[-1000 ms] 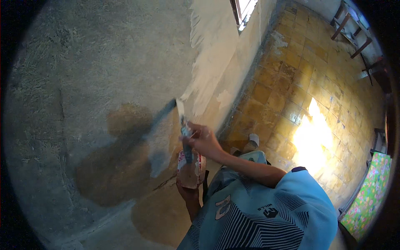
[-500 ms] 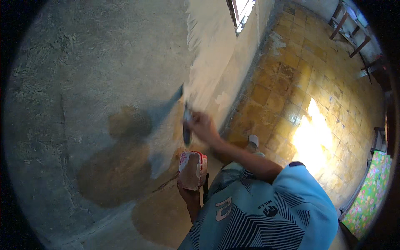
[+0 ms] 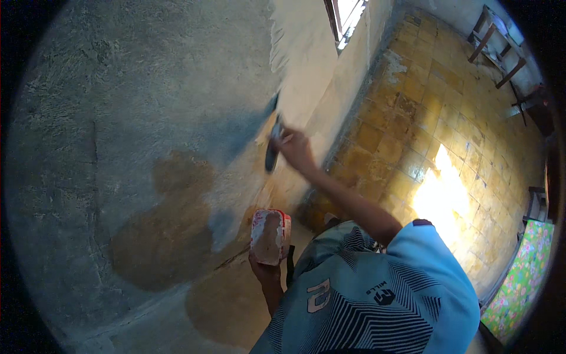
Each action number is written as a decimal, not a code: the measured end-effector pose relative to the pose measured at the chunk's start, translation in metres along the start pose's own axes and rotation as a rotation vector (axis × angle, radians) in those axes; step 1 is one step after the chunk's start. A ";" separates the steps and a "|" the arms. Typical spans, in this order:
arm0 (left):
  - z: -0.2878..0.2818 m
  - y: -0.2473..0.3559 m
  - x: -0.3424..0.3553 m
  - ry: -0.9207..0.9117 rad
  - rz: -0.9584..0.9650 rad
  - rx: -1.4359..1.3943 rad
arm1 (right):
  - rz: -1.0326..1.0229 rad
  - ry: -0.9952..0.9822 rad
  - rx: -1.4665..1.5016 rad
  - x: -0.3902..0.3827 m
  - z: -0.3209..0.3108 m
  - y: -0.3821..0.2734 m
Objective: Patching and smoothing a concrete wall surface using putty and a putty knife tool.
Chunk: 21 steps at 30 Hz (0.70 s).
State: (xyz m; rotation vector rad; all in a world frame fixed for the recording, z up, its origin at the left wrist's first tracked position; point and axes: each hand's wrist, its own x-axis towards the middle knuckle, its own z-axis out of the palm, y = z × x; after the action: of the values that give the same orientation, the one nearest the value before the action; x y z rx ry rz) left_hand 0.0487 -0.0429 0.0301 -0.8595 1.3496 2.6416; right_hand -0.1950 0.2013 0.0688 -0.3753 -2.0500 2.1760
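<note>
In my raised right hand [image 3: 293, 150] is a long, dark, flat tool [image 3: 272, 154], blurred by motion; I cannot tell its exact kind. Its upper end is at or very near the wall [image 3: 177, 88], beside the edge between bare grey surface and a pale coating [image 3: 306, 76]. My left hand [image 3: 265, 270] supports a rectangular tub [image 3: 270, 239] from below, low by the wall. The tub is whitish with red on its rim and side, and holds a beige paste. Most of the left fingers are hidden under it.
A window [image 3: 349, 20] opens in the wall at the top. Yellowish floor tiles [image 3: 377, 135] lie to the right, with a bright sunlit patch [image 3: 442, 194]. A wooden table [image 3: 498, 44] stands far right; a green flowered cloth [image 3: 522, 283] hangs nearer.
My right hand and the tool have moved up along the wall and slightly right, away from the tub. The tub has shifted slightly upward. My foot is now less visible.
</note>
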 end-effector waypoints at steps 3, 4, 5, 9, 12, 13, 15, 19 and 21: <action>0.005 0.000 0.000 -0.087 -0.020 -0.104 | 0.089 -0.265 0.178 -0.098 0.023 0.001; 0.023 0.006 -0.003 -0.082 -0.027 -0.028 | 0.198 -0.357 0.179 -0.123 0.014 -0.029; 0.039 0.009 -0.003 -0.079 -0.037 0.051 | 0.201 -0.368 0.173 -0.127 0.005 -0.026; 0.033 -0.001 0.029 -0.098 0.040 0.001 | 0.236 -0.522 0.035 -0.123 -0.068 -0.025; 0.032 -0.010 0.055 -0.117 0.111 0.105 | 0.412 -0.491 -0.341 -0.097 -0.130 -0.079; 0.050 -0.009 0.057 -0.149 0.169 0.136 | 0.161 -0.560 -0.491 -0.089 -0.144 -0.084; 0.083 -0.004 0.061 -0.181 0.224 0.145 | -0.159 -0.654 -0.704 -0.080 -0.159 -0.090; 0.118 0.000 0.056 -0.127 0.224 0.442 | -0.366 -0.831 -1.071 -0.083 -0.159 -0.115; 0.124 -0.004 0.060 -0.110 0.246 0.493 | -0.350 -0.904 -1.235 -0.086 -0.148 -0.132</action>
State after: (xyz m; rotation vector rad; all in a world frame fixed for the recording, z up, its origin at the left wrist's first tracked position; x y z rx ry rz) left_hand -0.0567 0.0424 0.0552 -0.5022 2.0569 2.2851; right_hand -0.0827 0.3302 0.2011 0.9904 -3.3169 0.6183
